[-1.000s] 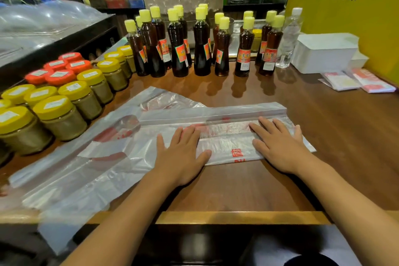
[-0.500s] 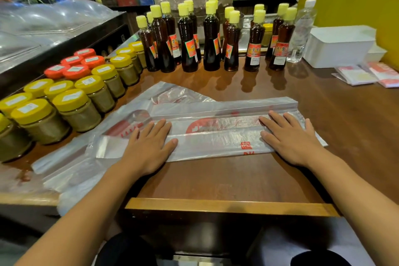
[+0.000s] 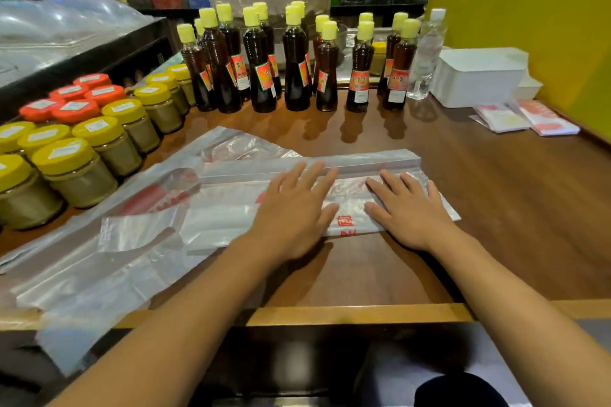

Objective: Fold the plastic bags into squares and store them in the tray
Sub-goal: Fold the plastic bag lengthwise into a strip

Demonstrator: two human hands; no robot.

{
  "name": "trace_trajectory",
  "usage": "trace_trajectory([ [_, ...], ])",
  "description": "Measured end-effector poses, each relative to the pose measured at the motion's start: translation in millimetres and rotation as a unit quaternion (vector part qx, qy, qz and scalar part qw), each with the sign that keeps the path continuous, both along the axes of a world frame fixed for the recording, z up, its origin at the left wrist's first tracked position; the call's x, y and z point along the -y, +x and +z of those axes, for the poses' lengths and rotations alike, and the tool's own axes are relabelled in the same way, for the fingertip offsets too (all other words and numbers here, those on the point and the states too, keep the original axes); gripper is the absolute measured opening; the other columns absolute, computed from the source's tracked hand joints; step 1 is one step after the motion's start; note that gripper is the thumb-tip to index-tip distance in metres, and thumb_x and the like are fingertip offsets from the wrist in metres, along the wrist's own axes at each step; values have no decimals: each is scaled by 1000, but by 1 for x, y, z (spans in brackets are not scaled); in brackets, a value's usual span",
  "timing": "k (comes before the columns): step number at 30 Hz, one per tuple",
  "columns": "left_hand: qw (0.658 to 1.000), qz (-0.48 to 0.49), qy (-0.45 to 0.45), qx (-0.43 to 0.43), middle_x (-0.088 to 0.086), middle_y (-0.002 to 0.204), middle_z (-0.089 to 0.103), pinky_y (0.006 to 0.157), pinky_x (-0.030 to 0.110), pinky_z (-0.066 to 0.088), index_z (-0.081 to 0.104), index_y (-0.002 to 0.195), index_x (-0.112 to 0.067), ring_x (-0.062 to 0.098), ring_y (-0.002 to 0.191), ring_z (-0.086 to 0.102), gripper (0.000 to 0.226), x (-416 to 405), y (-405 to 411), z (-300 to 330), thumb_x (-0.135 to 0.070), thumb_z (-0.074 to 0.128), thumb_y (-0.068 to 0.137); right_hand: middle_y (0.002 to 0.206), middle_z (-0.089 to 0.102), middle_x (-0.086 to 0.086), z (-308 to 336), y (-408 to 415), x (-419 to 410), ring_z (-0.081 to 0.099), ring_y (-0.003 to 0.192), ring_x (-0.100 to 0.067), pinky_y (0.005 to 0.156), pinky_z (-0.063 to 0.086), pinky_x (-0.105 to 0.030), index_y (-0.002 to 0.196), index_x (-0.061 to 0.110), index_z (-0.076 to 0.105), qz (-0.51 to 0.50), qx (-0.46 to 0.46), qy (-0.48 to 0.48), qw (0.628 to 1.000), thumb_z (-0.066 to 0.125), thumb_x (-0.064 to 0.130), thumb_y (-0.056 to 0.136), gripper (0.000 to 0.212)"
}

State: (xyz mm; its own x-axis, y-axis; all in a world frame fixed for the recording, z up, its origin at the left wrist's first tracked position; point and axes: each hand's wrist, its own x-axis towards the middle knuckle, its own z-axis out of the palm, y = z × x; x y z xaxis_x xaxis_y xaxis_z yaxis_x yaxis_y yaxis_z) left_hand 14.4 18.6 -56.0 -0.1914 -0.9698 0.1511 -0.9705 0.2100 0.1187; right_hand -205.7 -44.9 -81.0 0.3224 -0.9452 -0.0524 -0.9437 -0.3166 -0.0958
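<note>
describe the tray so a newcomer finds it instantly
Look to the yellow wall at the counter's far right. Against it, right of the dark bottle row and the clear water bottle, sits the tray: the only plain white rectangular bin there.

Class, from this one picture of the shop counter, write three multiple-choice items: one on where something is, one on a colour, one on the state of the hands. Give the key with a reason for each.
1. Where is the white tray?
A. at the far right of the counter, beside the clear bottle
B. among the jars on the left
C. under the plastic bag

2. What colour are the caps of the dark sauce bottles?
A. red
B. yellow
C. white

3. How do the left hand and right hand meet the plastic bag?
A. both pinch a corner
B. one lifts it clear
C. both lie flat on it, fingers straight

Key: 1 A, it stands next to the clear bottle; 2 B, every cap on them is yellow; 3 C, both palms rest on the folded strip.
</note>
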Motion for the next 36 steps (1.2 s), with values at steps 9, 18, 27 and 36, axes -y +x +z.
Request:
trace_trajectory([
  [9, 994, 18, 104, 22, -13, 168, -7, 120, 61, -7, -1, 158, -47, 28, 155, -11, 67, 11, -7, -37, -72, 11, 97, 169, -7, 8, 1, -1, 1, -7, 155, -21, 121, -6, -59, 157, 46, 4, -4, -12, 18, 1000, 17, 72, 97, 67],
  [18, 995, 34, 91, 30, -11, 169, -8, 122, 61, -4, -5, 157, -47, 23, 156, -9, 85, 3, 39, -42, -78, -10, 77, 169, -7, 7, 6, -10, 2, -8, 155, -22, 119, -4, -66, 157, 47, 3, -58, -38, 29, 997, 14, 77, 93, 72],
  [27, 997, 16, 77, -16, -9, 169, -6, 119, 62, -7, 3, 159, -43, 24, 155, -12, 73, -1, 37, -40, -75, 15, 94, 162, 28, 1, 27, 45, 19, 23, 148, -27, 121, 16, -53, 155, 38, 28, 57, 72, -88, 992, 43, 60, 98, 63],
  [36, 997, 10, 55, -54, -7, 170, -3, 121, 60, -8, 4, 159, -37, 24, 155, -11, 68, 1, 38, -45, -67, 15, 99, 154, 35, -8, 71, 124, 95, 41, 135, -32, 115, 34, -48, 155, 30, 28, 80, -51, 174, 980, 54, 46, 101, 63],
])
